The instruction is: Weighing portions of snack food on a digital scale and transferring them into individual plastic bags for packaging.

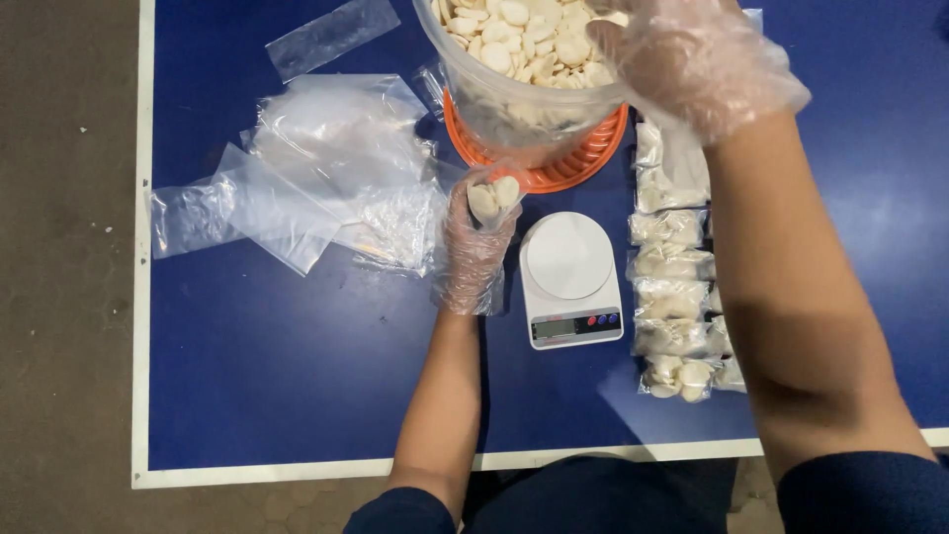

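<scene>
The left hand (476, 237), gloved in thin clear plastic, is curled loosely, fingers upward, forearm reaching from the table's near edge. The gloved right hand (692, 59) is raised higher, fingers spread, near the far edge.

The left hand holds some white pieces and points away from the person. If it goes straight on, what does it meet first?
Most likely the clear bag of white pieces sitting in the orange basket, just beyond the left hand; depth is unclear, so it may meet the basket rim first.
</scene>
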